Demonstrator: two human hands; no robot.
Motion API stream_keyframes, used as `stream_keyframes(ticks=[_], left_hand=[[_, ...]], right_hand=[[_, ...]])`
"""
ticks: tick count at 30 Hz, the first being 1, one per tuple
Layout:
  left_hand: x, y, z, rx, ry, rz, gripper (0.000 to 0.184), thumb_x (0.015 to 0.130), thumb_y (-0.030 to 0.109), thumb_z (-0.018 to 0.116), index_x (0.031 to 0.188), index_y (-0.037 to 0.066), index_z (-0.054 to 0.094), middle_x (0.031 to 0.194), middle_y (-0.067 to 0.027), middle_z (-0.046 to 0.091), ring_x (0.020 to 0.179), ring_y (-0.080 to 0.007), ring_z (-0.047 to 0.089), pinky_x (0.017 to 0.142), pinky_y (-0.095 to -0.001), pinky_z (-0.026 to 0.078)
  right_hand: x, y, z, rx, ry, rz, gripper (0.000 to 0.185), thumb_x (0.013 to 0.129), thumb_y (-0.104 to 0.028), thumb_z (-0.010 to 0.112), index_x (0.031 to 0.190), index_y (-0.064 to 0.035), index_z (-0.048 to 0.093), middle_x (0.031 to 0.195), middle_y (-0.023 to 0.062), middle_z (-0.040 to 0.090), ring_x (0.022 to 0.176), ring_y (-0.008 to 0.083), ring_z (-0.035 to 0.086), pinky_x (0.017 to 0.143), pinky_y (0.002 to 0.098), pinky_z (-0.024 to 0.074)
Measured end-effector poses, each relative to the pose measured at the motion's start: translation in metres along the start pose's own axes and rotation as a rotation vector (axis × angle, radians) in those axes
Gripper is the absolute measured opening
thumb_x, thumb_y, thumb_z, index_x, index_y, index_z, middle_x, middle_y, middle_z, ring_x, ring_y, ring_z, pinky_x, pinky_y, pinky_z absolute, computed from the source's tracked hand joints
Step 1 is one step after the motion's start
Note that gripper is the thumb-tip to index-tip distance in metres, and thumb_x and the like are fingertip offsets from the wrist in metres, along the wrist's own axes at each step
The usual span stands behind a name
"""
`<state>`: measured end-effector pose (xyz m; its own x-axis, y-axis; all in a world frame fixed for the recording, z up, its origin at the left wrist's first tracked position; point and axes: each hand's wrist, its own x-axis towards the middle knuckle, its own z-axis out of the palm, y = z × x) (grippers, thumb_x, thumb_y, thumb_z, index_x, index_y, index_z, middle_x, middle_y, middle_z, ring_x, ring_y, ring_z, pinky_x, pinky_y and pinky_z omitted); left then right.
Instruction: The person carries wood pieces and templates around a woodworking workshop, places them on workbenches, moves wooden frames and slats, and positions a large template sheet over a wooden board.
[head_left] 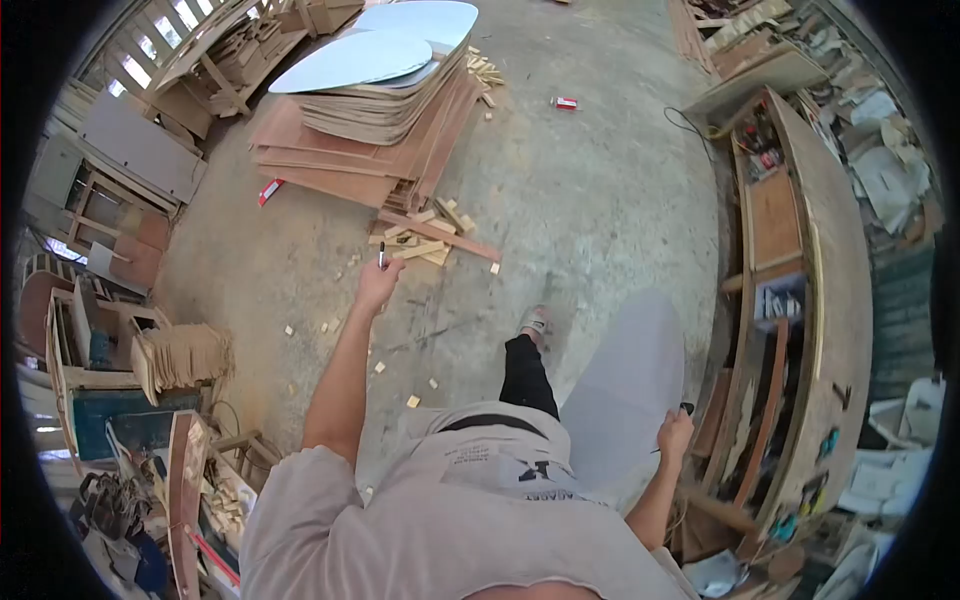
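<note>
My left hand [376, 287] is stretched forward over the floor, its fingers closed round a marker pen [381, 256] that points upward. At my right side, my right hand [675, 436] is closed, and a small dark object [686, 408] sticks out at its top; its kind cannot be made out. Close by that hand, a pale grey board [630, 365] with a rounded end reaches forward beside my leg. Whether the hand touches the board is unclear. Ahead lies a stack of rounded boards [380, 110] with light blue-white tops, resting on reddish plywood sheets [330, 165].
Wood offcuts [430, 235] lie on the floor before the stack, with small wooden blocks [413, 401] scattered nearer. A long wooden workbench [840, 300] with shelves runs along the right. Timber frames and a pile of thin boards [180, 360] stand at left. A red-and-white box [565, 103] lies farther off.
</note>
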<state>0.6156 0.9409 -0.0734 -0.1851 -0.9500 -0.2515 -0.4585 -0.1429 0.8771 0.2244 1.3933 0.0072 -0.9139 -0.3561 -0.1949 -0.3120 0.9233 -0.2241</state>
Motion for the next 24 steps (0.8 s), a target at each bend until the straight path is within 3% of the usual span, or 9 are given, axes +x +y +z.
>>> stream_keyframes(ticks=[2, 6, 9, 13, 16, 17, 19, 22, 24], left_hand=[[0.003, 0.021, 0.015, -0.209, 0.047, -0.3, 0.018, 0.079, 0.023, 0.061, 0.075, 0.005, 0.061, 0.057, 0.0007, 0.049, 0.047, -0.0086, 0.043, 0.041, -0.0251, 0.035], [0.051, 0.047, 0.045, -0.346, 0.177, -0.381, 0.02, 0.081, 0.025, 0.058, 0.078, 0.005, 0.059, 0.056, 0.0004, 0.047, 0.043, -0.0092, 0.04, 0.037, -0.0252, 0.031], [0.122, 0.103, 0.054, -0.454, 0.284, -0.277, 0.024, 0.085, 0.028, 0.051, 0.081, 0.004, 0.057, 0.059, -0.001, 0.048, 0.042, -0.0096, 0.041, 0.037, -0.0258, 0.032], [0.185, 0.094, 0.061, -0.7, 0.388, -0.296, 0.027, 0.088, 0.024, 0.043, 0.083, 0.001, 0.056, 0.062, -0.0027, 0.049, 0.04, -0.0099, 0.039, 0.034, -0.0258, 0.031], [0.238, 0.089, 0.074, -0.888, 0.537, -0.356, 0.026, 0.087, 0.019, 0.039, 0.089, -0.002, 0.054, 0.068, -0.0059, 0.052, 0.044, -0.013, 0.044, 0.036, -0.0266, 0.034], [0.266, 0.078, 0.074, -0.895, 0.542, -0.36, 0.026, 0.087, 0.019, 0.039, 0.089, -0.002, 0.054, 0.068, -0.0059, 0.052, 0.044, -0.013, 0.044, 0.036, -0.0266, 0.034], [0.327, 0.048, 0.091, -0.724, 0.662, -0.45, 0.027, 0.087, 0.017, 0.039, 0.097, -0.004, 0.052, 0.079, -0.01, 0.056, 0.055, -0.0178, 0.053, 0.041, -0.0291, 0.042], [0.35, 0.051, 0.095, -0.708, 0.757, -0.557, 0.03, 0.089, 0.017, 0.039, 0.112, 0.0, 0.045, 0.091, -0.0112, 0.055, 0.058, -0.0193, 0.051, 0.045, -0.0294, 0.043], [0.387, -0.059, 0.137, -0.468, 0.79, -0.491, 0.032, 0.089, 0.017, 0.038, 0.115, -0.001, 0.042, 0.098, -0.0132, 0.053, 0.064, -0.0215, 0.053, 0.048, -0.0307, 0.045]], right_hand=[[0.04, -0.004, 0.006, -0.001, 0.046, -0.07, 0.024, 0.084, -0.017, 0.049, 0.086, 0.007, 0.054, 0.08, 0.028, 0.056, 0.081, 0.0442, 0.053, 0.068, 0.0472, 0.042], [0.127, -0.07, -0.03, -0.013, 0.119, -0.271, 0.026, 0.086, -0.018, 0.048, 0.08, 0.0056, 0.054, 0.075, 0.0267, 0.055, 0.077, 0.044, 0.053, 0.064, 0.049, 0.0415], [0.198, -0.137, -0.057, 0.045, 0.176, -0.328, 0.029, 0.087, -0.02, 0.046, 0.078, 0.007, 0.052, 0.072, 0.0258, 0.053, 0.073, 0.0452, 0.05, 0.064, 0.0461, 0.0396], [0.257, -0.179, -0.096, 0.147, 0.257, -0.444, 0.037, 0.089, -0.024, 0.05, 0.068, 0.0062, 0.044, 0.059, 0.0218, 0.046, 0.053, 0.0338, 0.039, 0.052, 0.0412, 0.0347], [0.292, -0.21, -0.126, 0.22, 0.329, -0.469, 0.036, 0.088, -0.023, 0.052, 0.069, 0.0063, 0.045, 0.056, 0.0169, 0.045, 0.054, 0.0214, 0.041, 0.052, 0.0378, 0.036], [0.302, -0.228, -0.138, 0.258, 0.213, -0.359, 0.029, 0.089, -0.02, 0.051, 0.079, 0.0077, 0.051, 0.069, 0.0152, 0.055, 0.064, 0.0171, 0.048, 0.059, 0.0334, 0.0407], [0.348, -0.275, -0.154, 0.563, 0.153, -0.436, 0.026, 0.09, -0.016, 0.049, 0.094, 0.0087, 0.054, 0.087, 0.0126, 0.06, 0.076, 0.0154, 0.053, 0.068, 0.0297, 0.0435], [0.394, -0.308, -0.167, 0.515, 0.121, -0.48, 0.027, 0.09, -0.014, 0.049, 0.105, 0.0088, 0.052, 0.097, 0.0109, 0.06, 0.084, 0.0168, 0.055, 0.075, 0.0282, 0.044], [0.417, -0.321, -0.18, 0.559, 0.096, -0.46, 0.029, 0.09, -0.015, 0.049, 0.108, 0.0079, 0.051, 0.1, 0.0112, 0.059, 0.087, 0.0172, 0.055, 0.075, 0.0285, 0.0442]])
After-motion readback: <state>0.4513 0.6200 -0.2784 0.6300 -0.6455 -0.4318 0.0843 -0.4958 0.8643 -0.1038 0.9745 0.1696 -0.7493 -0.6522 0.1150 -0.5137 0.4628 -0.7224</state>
